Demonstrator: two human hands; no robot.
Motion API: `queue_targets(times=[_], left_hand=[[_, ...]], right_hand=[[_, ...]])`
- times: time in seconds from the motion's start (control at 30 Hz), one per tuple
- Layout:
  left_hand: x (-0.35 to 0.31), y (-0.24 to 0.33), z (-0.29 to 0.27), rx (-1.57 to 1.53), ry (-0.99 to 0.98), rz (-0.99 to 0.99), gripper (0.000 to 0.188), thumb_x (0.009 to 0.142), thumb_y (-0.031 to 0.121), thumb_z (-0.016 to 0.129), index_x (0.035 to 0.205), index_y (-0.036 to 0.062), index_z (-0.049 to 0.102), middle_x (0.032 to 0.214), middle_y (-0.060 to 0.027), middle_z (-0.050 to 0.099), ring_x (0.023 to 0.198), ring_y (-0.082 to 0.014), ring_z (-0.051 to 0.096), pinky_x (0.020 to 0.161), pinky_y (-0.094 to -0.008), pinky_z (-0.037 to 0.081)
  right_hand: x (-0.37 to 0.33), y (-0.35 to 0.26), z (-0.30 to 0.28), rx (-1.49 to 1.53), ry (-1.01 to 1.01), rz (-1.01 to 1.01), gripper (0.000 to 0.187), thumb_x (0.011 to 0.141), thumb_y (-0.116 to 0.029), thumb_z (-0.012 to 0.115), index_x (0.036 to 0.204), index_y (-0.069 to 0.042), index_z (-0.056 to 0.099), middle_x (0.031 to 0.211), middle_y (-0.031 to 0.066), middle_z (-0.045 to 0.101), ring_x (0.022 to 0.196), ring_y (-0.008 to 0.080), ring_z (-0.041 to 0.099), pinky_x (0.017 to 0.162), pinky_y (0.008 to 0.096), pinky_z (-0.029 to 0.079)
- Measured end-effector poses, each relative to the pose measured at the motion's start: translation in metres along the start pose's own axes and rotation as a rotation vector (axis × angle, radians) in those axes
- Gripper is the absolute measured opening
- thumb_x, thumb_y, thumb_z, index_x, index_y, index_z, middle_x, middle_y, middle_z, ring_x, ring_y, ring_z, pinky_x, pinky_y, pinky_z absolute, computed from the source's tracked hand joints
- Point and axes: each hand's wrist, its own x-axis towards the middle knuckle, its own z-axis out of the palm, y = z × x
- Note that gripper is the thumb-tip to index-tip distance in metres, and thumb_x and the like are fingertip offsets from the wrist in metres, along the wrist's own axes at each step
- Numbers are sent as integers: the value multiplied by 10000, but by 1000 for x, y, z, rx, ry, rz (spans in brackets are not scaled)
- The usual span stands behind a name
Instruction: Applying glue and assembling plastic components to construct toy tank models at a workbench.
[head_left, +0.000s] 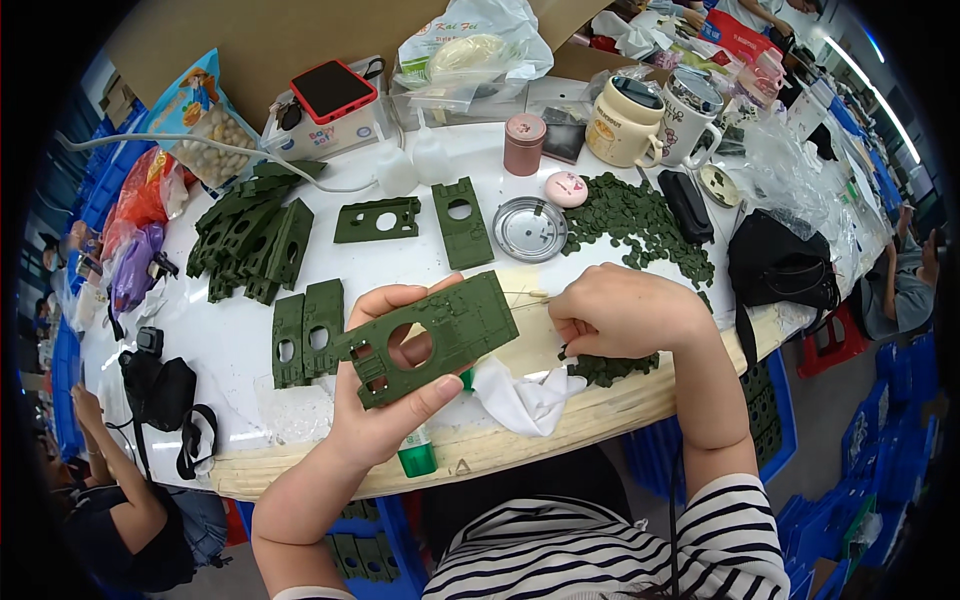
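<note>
Over the white tabletop [380,266], the left hand [368,432] clasps a dark-green panel [468,322] between thumb and fingers: a matte, plastic-looking slab, tilted, with one big round hole, squarish cut-outs at its left end and fine raised detail. The right hand [632,305] bunches its fingertips together beside small green pieces [615,370]; whether they pinch one, I can't tell.

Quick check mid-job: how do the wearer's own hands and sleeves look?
The left hand and right hand are ungloved. The right sleeve, white with dark stripes, ends near the elbow; only a bit of the left sleeve shows.
</note>
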Motion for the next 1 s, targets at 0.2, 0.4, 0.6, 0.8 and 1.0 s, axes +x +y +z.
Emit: queue_targets(times=[0.2, 0.4, 0.6, 0.8, 1.0], left_hand=[[1, -1, -2, -36, -42, 40, 628, 781, -36, 646, 1285, 56, 284, 1403, -219, 323, 1198, -276, 477, 959, -392, 452], [1, 1, -2, -36, -20, 43, 631, 785, -27, 647, 1289, 59, 277, 1400, -218, 325, 1211, -285, 465, 974, -407, 443], [1, 2, 0, -51, -11, 41, 631, 788, -28, 644, 1291, 62, 273, 1396, -213, 328, 1221, -294, 454, 989, -421, 435], [1, 2, 1, -63, 12, 56, 632, 788, -36, 638, 1293, 60, 271, 1401, -208, 326, 1216, -285, 452, 965, -408, 454], [-3, -4, -8, 102, 104, 206, 647, 788, -50, 635, 1304, 61, 260, 1420, -208, 294, 1165, -245, 480, 894, -358, 496]], right_hand=[[1, 4, 4, 62, 21, -89, 98, 694, -77, 692, 733, -30, 616, 703, 102, 633, 718, 269, 627, 644, 352, 481], [8, -3, 4, 73, 85, -129, 100, 695, -64, 682, 750, -25, 608, 706, 99, 630, 732, 276, 627, 654, 368, 478], [18, -5, 18, 67, 35, -139, 136, 689, -65, 695, 756, -11, 590, 752, 92, 615, 772, 270, 613, 686, 381, 468], [13, -4, 11, 111, 44, -191, 118, 697, -33, 693, 732, -11, 582, 702, 86, 623, 685, 235, 631, 627, 330, 492], [4, -35, 5, 624, 438, -377, 77, 736, -18, 703, 757, -15, 629, 696, 55, 653, 608, 139, 634, 573, 241, 498]])
